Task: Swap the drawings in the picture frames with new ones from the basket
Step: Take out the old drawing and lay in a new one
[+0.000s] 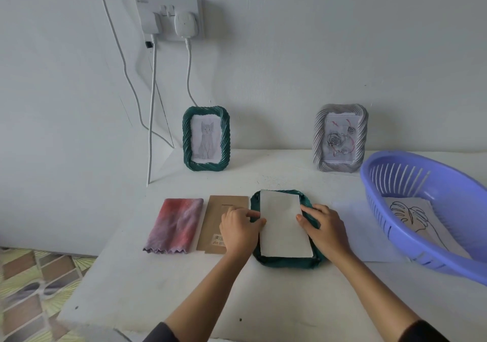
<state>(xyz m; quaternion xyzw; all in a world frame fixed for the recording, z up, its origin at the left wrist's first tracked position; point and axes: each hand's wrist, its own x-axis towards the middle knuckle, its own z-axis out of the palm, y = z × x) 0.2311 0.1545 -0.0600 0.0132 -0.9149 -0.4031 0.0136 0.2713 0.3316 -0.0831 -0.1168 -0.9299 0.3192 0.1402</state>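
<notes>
A dark green picture frame (287,261) lies face down on the white table, with a white sheet of paper (283,223) resting blank side up in its back. My left hand (238,227) touches the sheet's left edge and my right hand (322,227) presses its right edge and the frame's rim. The frame's brown cardboard backing (218,210) lies just to the left, partly under my left hand. A purple basket (432,210) on the right holds a leaf line drawing (411,215). Two frames stand against the wall: a green one with a cat drawing (206,138) and a grey one with a rose drawing (340,138).
A folded pink and purple cloth (174,225) lies left of the backing. A wall socket (171,18) holds two plugs, and their white cables hang down to the table's back left corner. The table's left edge drops to a patterned floor (29,283).
</notes>
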